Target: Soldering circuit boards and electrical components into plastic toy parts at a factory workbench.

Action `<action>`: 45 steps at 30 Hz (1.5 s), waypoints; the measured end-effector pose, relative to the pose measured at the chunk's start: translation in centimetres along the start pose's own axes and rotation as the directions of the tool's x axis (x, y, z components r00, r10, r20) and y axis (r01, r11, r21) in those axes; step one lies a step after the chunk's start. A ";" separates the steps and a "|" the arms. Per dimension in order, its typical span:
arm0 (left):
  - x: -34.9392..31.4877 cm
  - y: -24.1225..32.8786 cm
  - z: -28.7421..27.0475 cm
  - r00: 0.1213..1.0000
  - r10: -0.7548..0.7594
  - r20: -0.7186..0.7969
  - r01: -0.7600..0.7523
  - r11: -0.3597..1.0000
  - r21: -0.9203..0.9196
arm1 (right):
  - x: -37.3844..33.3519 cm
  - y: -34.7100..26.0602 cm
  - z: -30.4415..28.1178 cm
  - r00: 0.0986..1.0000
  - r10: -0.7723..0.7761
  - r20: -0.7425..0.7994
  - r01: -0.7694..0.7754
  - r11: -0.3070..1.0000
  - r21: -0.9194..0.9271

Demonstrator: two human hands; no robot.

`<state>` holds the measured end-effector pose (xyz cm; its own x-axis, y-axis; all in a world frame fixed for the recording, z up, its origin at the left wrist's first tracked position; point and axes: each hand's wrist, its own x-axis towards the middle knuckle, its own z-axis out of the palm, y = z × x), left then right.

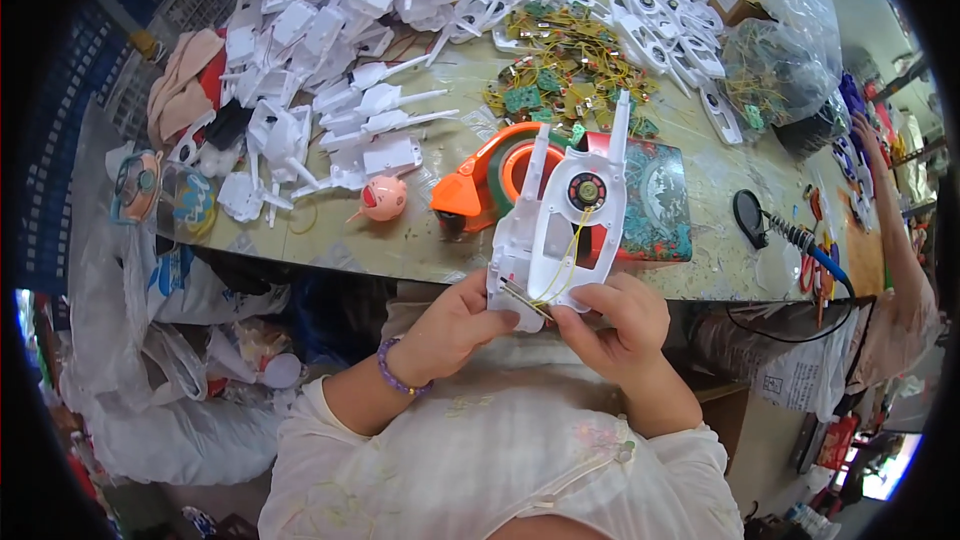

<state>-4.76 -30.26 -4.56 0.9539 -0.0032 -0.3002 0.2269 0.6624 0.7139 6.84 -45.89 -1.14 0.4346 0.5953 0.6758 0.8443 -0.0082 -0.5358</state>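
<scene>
My left hand (455, 325) grips a white plastic shell half (512, 255) that has a long prong pointing away from me. Pinched in my right hand (622, 325) is the matching shell half (550, 198), lying close beside it. A round black speaker (586, 190) sits in this right half. Thin yellow wires (572, 258) run from the speaker down to a narrow circuit board (524, 300), seen nearly edge-on at the lower ends of the shells, by my thumbs. The fingers under both shells are hidden.
Just beyond the shells stand an orange tape dispenser (462, 190) and a patterned tin box (655, 205). A pink round toy (382, 198) lies left. White shells (300, 30) and wired green circuit boards (545, 85) are piled farther back. A soldering iron holder (750, 215) stands right; another person's arm (895, 230) shows beyond.
</scene>
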 end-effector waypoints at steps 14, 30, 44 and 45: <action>-0.1 -0.3 -0.6 0.985 -0.034 0.171 0.086 0.949 -0.303 | -0.8 0.5 -0.1 0.978 -0.202 -0.045 0.199 0.977 -0.073; -0.2 -1.7 0.7 0.920 0.231 -0.317 -0.271 0.959 -0.086 | -2.5 -0.8 1.0 0.884 -0.466 0.029 0.442 0.816 -0.371; -11.0 -1.7 -10.1 0.788 0.385 -0.480 -0.277 0.919 0.282 | -1.2 -2.7 6.9 0.812 -0.541 0.217 0.475 0.830 0.292; -13.1 -1.4 -12.9 0.871 0.265 -0.414 -0.149 0.945 0.290 | -1.4 -2.2 6.8 0.841 -0.507 0.189 0.444 0.846 0.294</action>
<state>-20.14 -21.53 -9.76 0.8093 0.4829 -0.3343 0.1290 0.4091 0.9033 2.30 -41.23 -4.33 -0.1215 0.6565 0.7445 0.8152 0.4939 -0.3025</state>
